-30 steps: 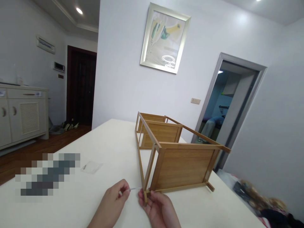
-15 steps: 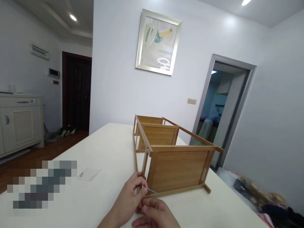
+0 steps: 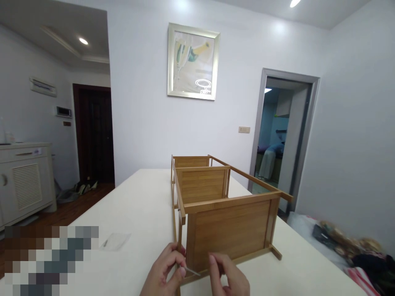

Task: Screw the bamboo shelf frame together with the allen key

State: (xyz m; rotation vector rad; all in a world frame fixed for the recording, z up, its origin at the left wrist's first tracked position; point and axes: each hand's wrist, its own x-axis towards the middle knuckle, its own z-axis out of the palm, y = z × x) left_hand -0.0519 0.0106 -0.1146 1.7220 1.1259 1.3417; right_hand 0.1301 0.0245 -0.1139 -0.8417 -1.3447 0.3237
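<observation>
A wooden shelf rack (image 3: 230, 230) lies on its side on the white table (image 3: 145, 213), with its end panel facing me. My left hand (image 3: 168, 269) is closed at the rack's near left corner. Between its thumb and index finger is a thin metal hex key (image 3: 193, 271), its free end pointing right along the bottom rail. Just right of that end, my right hand (image 3: 230, 275) is raised in front of the panel. Its thumb and index finger are drawn together, and whatever may be between them is hidden.
A small clear plastic bag (image 3: 115, 241) with a tiny dark piece inside lies left on the table. A blurred patch covers the lower left. Clothes and bags (image 3: 352, 246) are heaped beyond the right table edge. The rack's rails (image 3: 286, 196) stick out at the right.
My right hand has moved away from the rack's lower left corner, up and to the right. My left hand still holds the hex key there. The camera view has levelled.
</observation>
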